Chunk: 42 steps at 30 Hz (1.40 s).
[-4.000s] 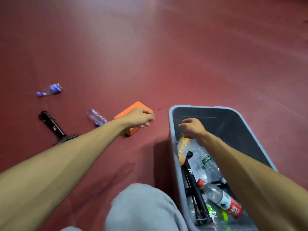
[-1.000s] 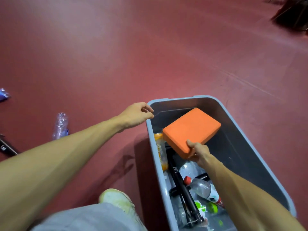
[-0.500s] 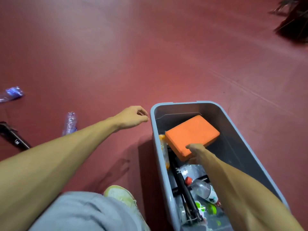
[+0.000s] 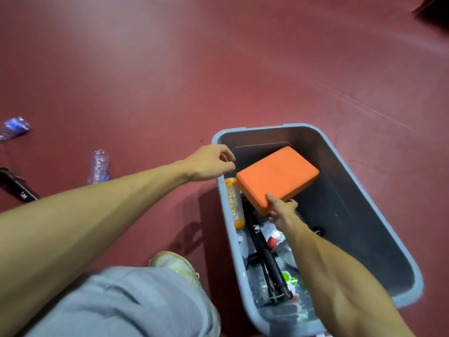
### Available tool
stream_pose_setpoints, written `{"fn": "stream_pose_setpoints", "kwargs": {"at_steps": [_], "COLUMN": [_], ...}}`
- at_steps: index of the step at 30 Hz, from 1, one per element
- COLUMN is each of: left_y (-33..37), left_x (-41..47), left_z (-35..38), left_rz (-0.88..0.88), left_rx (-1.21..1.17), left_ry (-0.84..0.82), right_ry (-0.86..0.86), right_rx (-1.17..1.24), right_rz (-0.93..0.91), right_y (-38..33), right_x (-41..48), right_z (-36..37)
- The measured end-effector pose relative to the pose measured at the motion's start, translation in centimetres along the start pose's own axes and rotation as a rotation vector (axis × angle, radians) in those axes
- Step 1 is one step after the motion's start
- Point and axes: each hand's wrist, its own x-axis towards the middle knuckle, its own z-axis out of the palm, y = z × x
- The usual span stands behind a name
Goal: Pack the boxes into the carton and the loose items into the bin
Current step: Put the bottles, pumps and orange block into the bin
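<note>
Right grip point(image 4: 283, 211) pinched on block point(image 4: 277, 173) at near corner, inside bin point(image 4: 267, 126); left grip point(image 4: 211, 162) loosely curled, empty. We judge block light, foam-like, grippy: corner pinch enough.

Moderate light falls from above and right of the bin point(image 4: 257, 127), laying a soft shadow on the red floor point(image 4: 150, 69) against the bin's left wall, with a pale sheen beyond and left of the bin. Wide-angle distortion bows the bin's rim. The bottle point(image 4: 98, 166) left of the bin is soft, and the bin's interior is dim.
</note>
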Motion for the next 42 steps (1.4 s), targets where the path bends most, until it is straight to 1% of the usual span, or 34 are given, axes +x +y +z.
{"fn": "stream_pose_setpoints", "kwargs": {"at_steps": [3,5,7,11,13,15,21,23,26,30,32,35,37,40,42], "left_y": [-0.5,-0.9,-1.2,-2.2,-2.4,-2.5,-5.4,-7.8,-12.2,-19.9,-24.1,-30.4,-34.5,-40.4,-44.0], "left_x": [0.7,0.7,0.4,-0.5,-1.1,-1.6,-4.2,-5.6,-8.1,-11.6,-13.3,-15.0,-15.5,-15.7,-15.5], "left_z": [1.1,1.4,1.3,0.8,0.2,-1.1,-7.6,-10.0,-13.2,-16.6,-17.8,-18.6,-18.4,-17.1,-15.6], "left_rz": [0.0,-0.006,-0.015,-0.034,-0.036,-0.03,-0.103,-0.157,-0.243,-0.373,-0.45,-0.587,-0.685,-0.817,-0.9], "left_rx": [0.02,0.026,0.01,0.013,0.035,0.057,0.014,-0.031,-0.096,-0.154,-0.182,-0.271,-0.322,-0.38,-0.421], "left_ry": [-0.033,-0.054,-0.065,-0.079,-0.098,-0.088,0.057,0.142,0.255,0.36,0.413,0.51,0.57,0.625,0.643], "right_ry": [-0.052,-0.061,-0.012,0.223,0.273,0.28,0.082,-0.042,-0.249,-0.494,-0.576,-0.686,-0.726,-0.722,-0.697], "right_rx": [0.022,-0.078,-0.249,-0.625,-0.761,-0.778,-0.783,-0.865,-1.061,-1.349,-1.495,-1.623,-1.653,-1.672,-1.614], "right_rz": [0.016,0.037,0.013,-0.171,-0.285,-0.364,-0.751,-0.86,-0.927,-0.962,-0.975,-0.922,-0.869,-0.767,-0.655], "right_y": [0.1,0.2,0.3,-1.0,-2.3,-4.1,-10.0,-11.0,-10.9,-9.0,-7.5,-4.5,-1.8,3.2,6.8], "right_x": [0.5,0.4,0.5,-0.3,-1.6,-3.6,-10.9,-13.3,-16.9,-20.5,-21.5,-21.3,-20.2,-16.9,-14.1], "right_z": [-1.2,-2.8,-4.4,-4.4,-2.7,0.1,11.8,16.7,24.1,33.8,38.6,45.1,48.2,51.7,53.3]}}
